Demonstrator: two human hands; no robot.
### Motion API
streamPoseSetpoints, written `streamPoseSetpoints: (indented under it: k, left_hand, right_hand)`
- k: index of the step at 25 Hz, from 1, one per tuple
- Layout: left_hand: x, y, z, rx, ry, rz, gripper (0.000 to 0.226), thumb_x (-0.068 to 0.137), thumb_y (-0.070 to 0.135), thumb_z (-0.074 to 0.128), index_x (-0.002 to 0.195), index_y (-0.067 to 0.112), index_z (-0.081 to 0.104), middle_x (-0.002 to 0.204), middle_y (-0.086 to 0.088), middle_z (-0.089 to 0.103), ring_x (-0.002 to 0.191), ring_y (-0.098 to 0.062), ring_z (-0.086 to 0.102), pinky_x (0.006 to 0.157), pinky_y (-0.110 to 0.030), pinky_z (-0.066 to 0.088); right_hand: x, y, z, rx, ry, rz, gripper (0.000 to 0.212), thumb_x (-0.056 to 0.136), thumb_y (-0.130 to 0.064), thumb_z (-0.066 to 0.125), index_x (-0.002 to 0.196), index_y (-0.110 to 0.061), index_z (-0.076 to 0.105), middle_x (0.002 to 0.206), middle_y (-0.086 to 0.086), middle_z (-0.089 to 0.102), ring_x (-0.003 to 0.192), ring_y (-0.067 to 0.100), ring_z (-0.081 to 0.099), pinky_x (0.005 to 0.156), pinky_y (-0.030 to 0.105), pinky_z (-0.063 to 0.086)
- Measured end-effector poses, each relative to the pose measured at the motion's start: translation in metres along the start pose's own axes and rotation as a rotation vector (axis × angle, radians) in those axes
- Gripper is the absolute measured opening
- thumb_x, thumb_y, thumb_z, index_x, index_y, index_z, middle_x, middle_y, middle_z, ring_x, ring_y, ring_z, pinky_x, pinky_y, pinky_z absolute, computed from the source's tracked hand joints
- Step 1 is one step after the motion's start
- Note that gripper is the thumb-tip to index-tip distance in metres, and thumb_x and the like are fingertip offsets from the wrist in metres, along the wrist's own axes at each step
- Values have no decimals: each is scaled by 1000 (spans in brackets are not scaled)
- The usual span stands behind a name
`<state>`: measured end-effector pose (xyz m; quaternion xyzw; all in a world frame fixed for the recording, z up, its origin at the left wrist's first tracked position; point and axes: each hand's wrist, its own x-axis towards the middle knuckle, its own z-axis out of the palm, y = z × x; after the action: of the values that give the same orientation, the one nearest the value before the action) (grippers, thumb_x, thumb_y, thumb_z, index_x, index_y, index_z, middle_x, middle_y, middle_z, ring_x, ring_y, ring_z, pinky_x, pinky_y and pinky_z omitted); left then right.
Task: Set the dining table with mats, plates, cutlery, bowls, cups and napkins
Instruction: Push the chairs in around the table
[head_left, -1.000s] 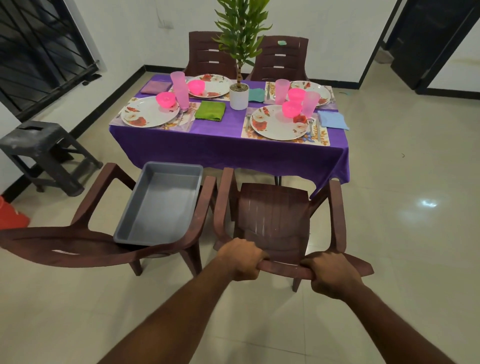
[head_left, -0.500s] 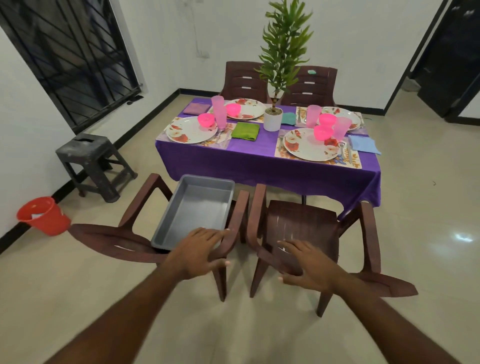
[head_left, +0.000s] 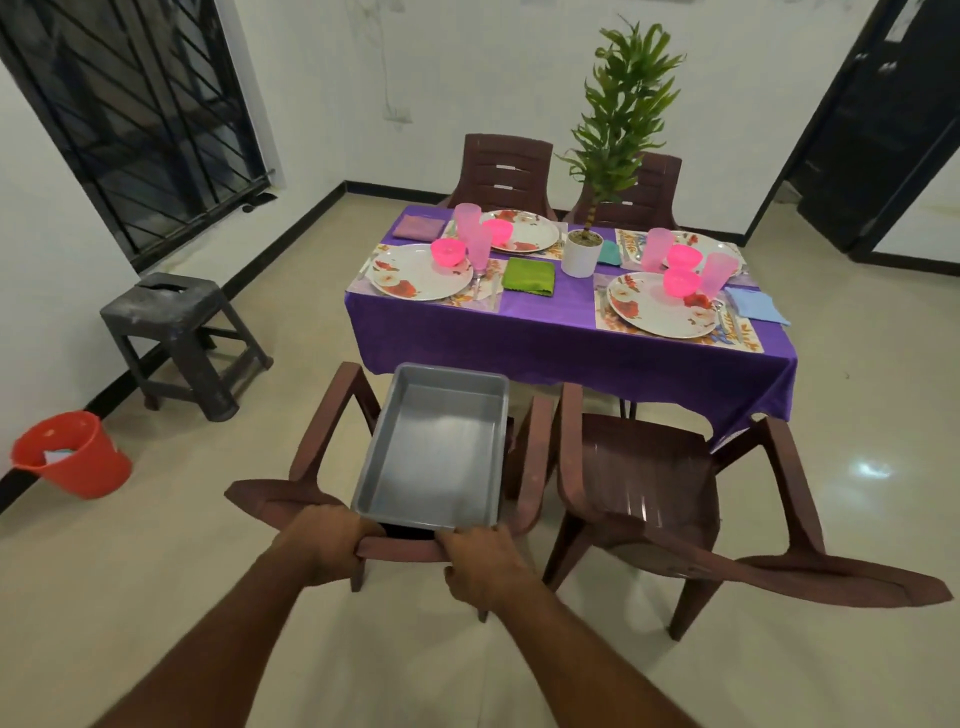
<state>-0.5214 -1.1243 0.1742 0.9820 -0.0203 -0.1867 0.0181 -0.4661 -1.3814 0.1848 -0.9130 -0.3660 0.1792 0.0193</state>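
Pale floor tiles surround a purple-clothed table (head_left: 566, 332) set with plates, pink cups and bowls. Nearer, both hands grip the top rail of a brown plastic chair (head_left: 332, 415): left hand (head_left: 324, 540) and right hand (head_left: 483, 558), fingers curled over its edge. Probably light and stiff, it should slide easily. Just beyond the fingers, a grey tray (head_left: 441, 452) rests on its seat and might shift.

table (head_left: 566, 332), purple cloth | mats with floral plates at 7 (head_left: 421, 272), 11 (head_left: 524, 237), 1 (head_left: 701, 244), 5 (head_left: 662, 306) | white plant pot (head_left: 582, 254) centre | green napkin (head_left: 529, 276) beside it
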Motion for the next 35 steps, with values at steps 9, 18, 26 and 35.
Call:
streamPoseSetpoints:
  k: [9, 18, 26, 35]
  left_hand:
    - [22, 0, -26, 80, 73, 148, 36, 71, 38, 51, 104, 35, 67, 90, 9, 73, 83, -17, 69, 64, -28, 42]
    - [47, -11, -23, 58, 195, 183, 33, 80, 37, 43, 100, 34, 69, 84, 9, 72, 75, -16, 68, 61, -25, 41]
    - [47, -16, -24, 29, 171, 164, 33, 82, 39, 45, 103, 36, 70, 74, 12, 68, 72, -13, 68, 65, -27, 53]
    - [38, -4, -34, 32, 86, 138, 39, 85, 42, 46, 118, 45, 66, 95, 13, 74, 87, -13, 70, 75, -28, 54]
  right_hand:
    - [30, 10, -19, -34, -30, 95, 39, 85, -18, 58, 122, -30, 62, 114, 3, 71, 109, 28, 64, 103, 44, 42]
    - [52, 22, -24, -54, -57, 115, 46, 83, -18, 59, 126, -36, 58, 115, -3, 68, 112, 23, 62, 105, 48, 39]
    - [58, 18, -22, -93, -66, 141, 49, 86, -16, 60, 132, -35, 58, 122, -2, 66, 126, 24, 52, 114, 59, 23]
    - [-19, 25, 1, 28, 198, 214, 74, 104, -42, 41, 163, -22, 2, 170, 0, 4, 157, 19, 1, 126, 54, 3]
